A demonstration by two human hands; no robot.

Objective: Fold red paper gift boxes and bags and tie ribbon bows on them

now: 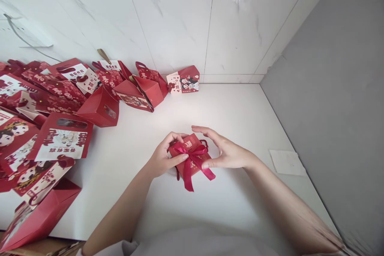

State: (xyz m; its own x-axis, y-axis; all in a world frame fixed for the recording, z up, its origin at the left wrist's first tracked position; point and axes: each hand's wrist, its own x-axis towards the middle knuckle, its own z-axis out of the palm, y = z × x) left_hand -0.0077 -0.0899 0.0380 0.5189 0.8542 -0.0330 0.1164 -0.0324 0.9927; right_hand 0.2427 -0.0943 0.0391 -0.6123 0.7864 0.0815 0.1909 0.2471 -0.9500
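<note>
A small red gift box [191,142] with gold lettering is in front of me, over the white table. A dark pink ribbon [188,173] is tied round it in a bow, its tails hanging toward me. Dark red cord shows at the box's sides. My left hand [166,155] grips the box from the left, thumb on top by the knot. On the right side, my right hand [227,153] is held with fingers apart, its thumb near a ribbon tail; whether it touches the ribbon I cannot tell.
Many red printed gift boxes [64,136] crowd the left of the white table [222,108]. One box [189,79] stands at the back against the marbled wall. A white paper sheet [288,162] lies by the right edge, beside a grey wall. A cable [27,42] hangs at the upper left.
</note>
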